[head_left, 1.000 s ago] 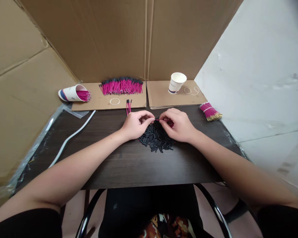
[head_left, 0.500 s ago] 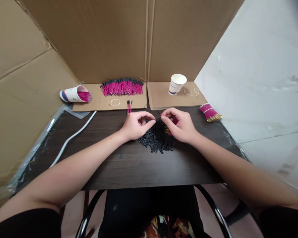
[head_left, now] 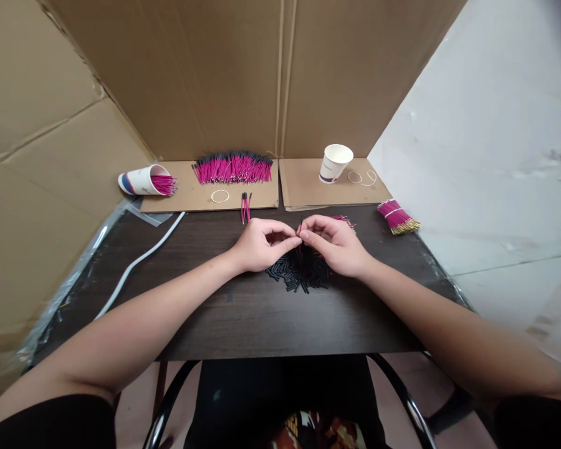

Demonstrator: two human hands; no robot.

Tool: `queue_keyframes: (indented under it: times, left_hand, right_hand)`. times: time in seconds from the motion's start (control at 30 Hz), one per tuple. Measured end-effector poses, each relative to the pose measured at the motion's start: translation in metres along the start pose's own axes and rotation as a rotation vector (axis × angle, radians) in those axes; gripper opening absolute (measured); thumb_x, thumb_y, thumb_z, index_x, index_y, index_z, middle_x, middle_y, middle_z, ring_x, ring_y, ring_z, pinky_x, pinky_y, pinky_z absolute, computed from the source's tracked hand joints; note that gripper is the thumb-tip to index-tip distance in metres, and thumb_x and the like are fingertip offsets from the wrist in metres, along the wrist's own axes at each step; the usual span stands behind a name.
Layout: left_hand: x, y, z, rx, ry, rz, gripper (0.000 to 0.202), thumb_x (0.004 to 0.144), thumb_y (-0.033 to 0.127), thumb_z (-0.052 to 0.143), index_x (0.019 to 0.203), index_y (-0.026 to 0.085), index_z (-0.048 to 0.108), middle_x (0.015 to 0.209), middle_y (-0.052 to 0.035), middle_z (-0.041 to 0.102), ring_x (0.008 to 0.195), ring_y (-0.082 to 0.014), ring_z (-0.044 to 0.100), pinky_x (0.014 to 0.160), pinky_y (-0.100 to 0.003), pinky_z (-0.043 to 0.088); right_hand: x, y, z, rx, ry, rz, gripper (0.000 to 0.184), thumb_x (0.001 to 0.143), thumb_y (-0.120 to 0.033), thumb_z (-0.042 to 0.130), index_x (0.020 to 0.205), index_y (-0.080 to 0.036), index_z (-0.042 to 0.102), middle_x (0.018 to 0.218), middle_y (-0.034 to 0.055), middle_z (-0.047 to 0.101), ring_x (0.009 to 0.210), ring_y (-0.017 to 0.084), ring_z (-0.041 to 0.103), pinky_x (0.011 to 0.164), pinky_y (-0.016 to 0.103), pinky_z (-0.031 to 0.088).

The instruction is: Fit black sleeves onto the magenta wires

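My left hand (head_left: 267,244) and my right hand (head_left: 337,246) meet fingertip to fingertip above the middle of the table. A thin magenta wire (head_left: 300,227) with a dark upper end stands upright between the pinched fingers of both hands. Its lower part is mostly covered by the fingertips. Just below lies a heap of short black tubes (head_left: 300,274), partly behind the hands. Some loose magenta wires (head_left: 345,221) show behind my right hand. A few black-tipped magenta wires (head_left: 245,207) lie beyond my left hand.
A long row of black-tipped magenta wires (head_left: 234,168) and a rubber band (head_left: 220,196) lie on cardboard (head_left: 187,201). A tipped paper cup (head_left: 138,181) holds more wires; another paper cup (head_left: 335,164) stands upright. At right is a banded wire bundle (head_left: 398,217), at left a white cable (head_left: 140,260).
My hands have come together and their fingertips now touch. The wire between them now points upward. The whole view has shifted slightly.
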State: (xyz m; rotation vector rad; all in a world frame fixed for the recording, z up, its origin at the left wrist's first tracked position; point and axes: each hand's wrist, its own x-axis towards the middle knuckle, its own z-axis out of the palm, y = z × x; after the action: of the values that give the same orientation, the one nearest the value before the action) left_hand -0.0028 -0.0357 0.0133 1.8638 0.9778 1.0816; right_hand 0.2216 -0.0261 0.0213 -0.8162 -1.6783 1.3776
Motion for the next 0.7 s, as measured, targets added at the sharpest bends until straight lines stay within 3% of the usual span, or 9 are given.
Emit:
queue_keyframes:
  times: [0.27, 0.4, 0.53, 0.7]
  left_hand:
    - [-0.002, 0.003, 0.000, -0.017, 0.021, -0.023, 0.020, 0.092, 0.036, 0.081, 0.087, 0.016, 0.079, 0.066, -0.0011, 0.067, 0.053, -0.0104, 0.047, 0.050, -0.026, 0.036]
    - [0.009, -0.006, -0.014, 0.029, 0.182, -0.082, 0.017, 0.090, 0.029, 0.073, 0.079, 0.018, 0.070, 0.072, -0.0042, 0.072, 0.062, -0.0142, 0.059, 0.060, -0.029, 0.047]
    - [0.024, -0.019, -0.043, 0.345, 0.459, -0.263, 0.020, 0.084, 0.022, 0.068, 0.065, 0.020, 0.063, 0.060, -0.0016, 0.064, 0.059, -0.0160, 0.055, 0.064, -0.033, 0.046]
    - [0.032, -0.022, -0.071, 0.679, 0.443, -0.473, 0.023, 0.080, 0.026, 0.074, 0.061, 0.022, 0.062, 0.065, -0.0053, 0.067, 0.067, -0.0218, 0.058, 0.077, -0.042, 0.050]
  right_hand:
    - [0.000, 0.001, -0.001, -0.058, 0.022, -0.034, 0.028, 0.099, -0.049, 0.079, 0.101, -0.021, 0.074, 0.094, 0.0046, 0.074, 0.086, 0.019, 0.066, 0.081, 0.036, 0.055]
    - [-0.002, 0.001, -0.003, -0.219, 0.076, -0.088, 0.019, 0.103, -0.040, 0.074, 0.102, -0.021, 0.074, 0.085, 0.0020, 0.070, 0.072, 0.016, 0.059, 0.066, 0.033, 0.048]
    - [-0.004, -0.001, -0.006, -0.516, 0.053, -0.308, 0.007, 0.104, -0.025, 0.067, 0.101, -0.021, 0.072, 0.082, 0.0006, 0.065, 0.068, 0.015, 0.051, 0.065, 0.033, 0.043]
    - [-0.004, -0.001, -0.007, -0.660, -0.008, -0.491, 0.008, 0.103, -0.017, 0.063, 0.104, -0.021, 0.069, 0.086, 0.0020, 0.064, 0.074, 0.017, 0.056, 0.070, 0.034, 0.046]
